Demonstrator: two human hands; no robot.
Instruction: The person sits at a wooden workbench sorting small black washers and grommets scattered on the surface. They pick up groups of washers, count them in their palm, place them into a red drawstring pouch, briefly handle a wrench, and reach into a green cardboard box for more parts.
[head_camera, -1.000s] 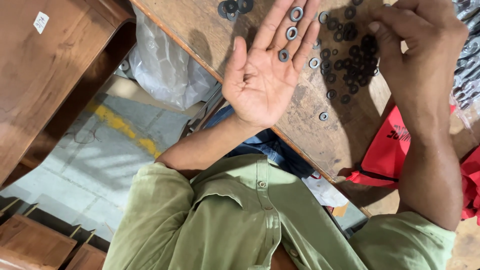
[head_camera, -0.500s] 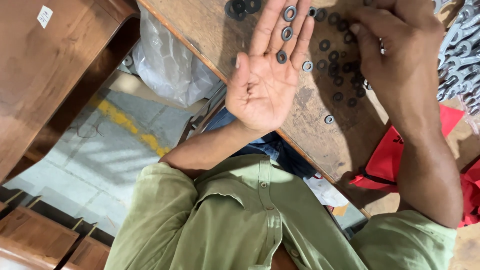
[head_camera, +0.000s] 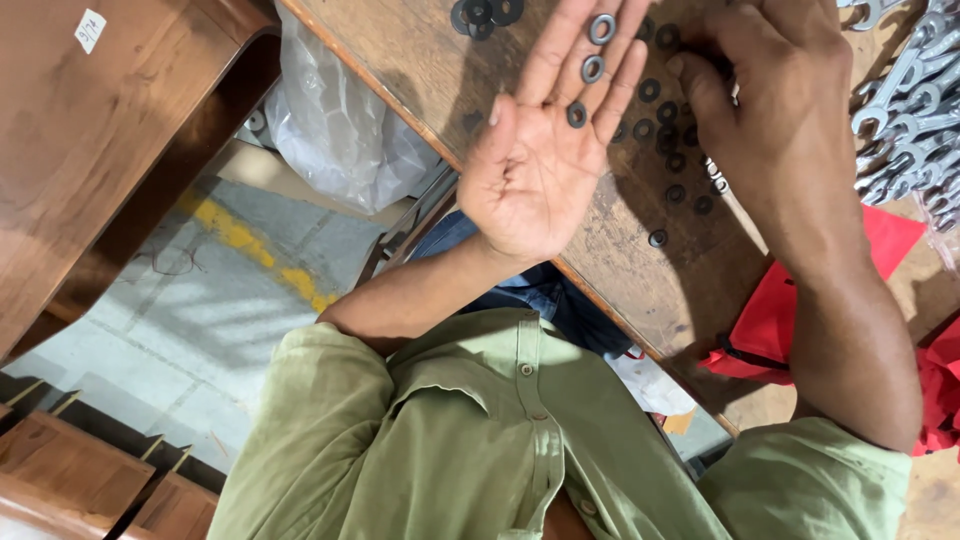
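Both hands hover over the wooden worktop (head_camera: 420, 60). Left hand (head_camera: 545, 150) lies flat and open, palm up, with three dark washers (head_camera: 592, 68) resting along its fingers. Right hand (head_camera: 790, 110) is palm down with fingers curled over the loose washers (head_camera: 672, 135) scattered on the worktop; what its fingertips pinch cannot be told. Bright metal wrenches (head_camera: 905, 110) lie piled toward the far right edge, above red cloth (head_camera: 770, 320). A clear plastic bag (head_camera: 335, 130) hangs beside the worktop's left edge.

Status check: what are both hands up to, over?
Left hand open, palm up, three washers on fingers. Right hand down among loose washers on table. Nothing blocking.
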